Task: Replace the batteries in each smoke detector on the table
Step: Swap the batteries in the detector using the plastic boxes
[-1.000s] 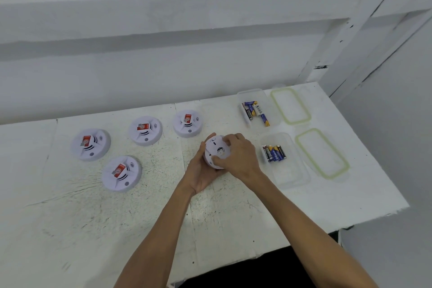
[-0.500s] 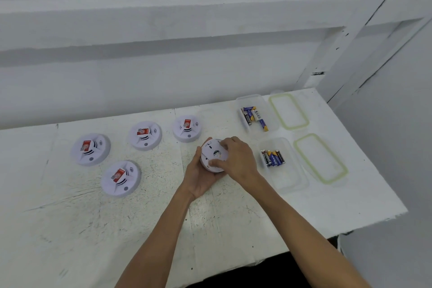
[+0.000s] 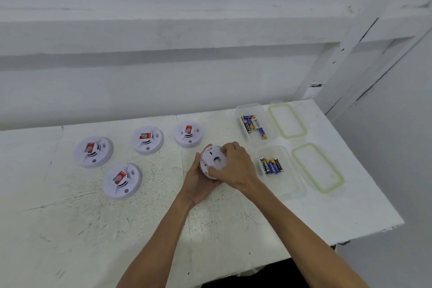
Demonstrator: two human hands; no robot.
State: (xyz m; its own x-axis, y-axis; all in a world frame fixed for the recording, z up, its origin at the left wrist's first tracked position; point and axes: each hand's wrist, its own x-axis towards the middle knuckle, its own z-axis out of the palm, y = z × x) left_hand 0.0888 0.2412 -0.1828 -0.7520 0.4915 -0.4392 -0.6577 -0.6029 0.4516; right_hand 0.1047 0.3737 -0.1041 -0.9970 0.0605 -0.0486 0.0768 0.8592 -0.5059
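Round white plastic smoke detector (image 3: 214, 160), turned back side up, sits between my two hands just right of the frame's centre, held over the scuffed white table (image 3: 70, 229). My left hand (image 3: 198, 182) cradles it from below with the fingers curled round its left rim. My right hand (image 3: 236, 170) grips it from the right, fingers hooked over the far edge and thumb on the near edge. Compared with a second ago very little has moved: it is in the same spot, just below and right of the nearest of the four face-up detectors with red stickers (image 3: 188, 134) (image 3: 147, 140) (image 3: 93, 152) (image 3: 122, 181), and its back plate is still on. My right hand's hold has only crept slightly round the rim, so I judge I am still working at twisting the back off. No battery compartment is open yet, and I cannot tell whether the plate has turned at all. To the right, blue-and-yellow batteries (image 3: 253, 124) lie in the far clear plastic tub (image 3: 247, 107) and dark-and-blue batteries (image 3: 271, 165) in the near clear plastic tub (image 3: 282, 187), with the green-rimmed lids (image 3: 287, 121) (image 3: 318, 168) beside them. I cannot tell which tub holds the fresh ones.
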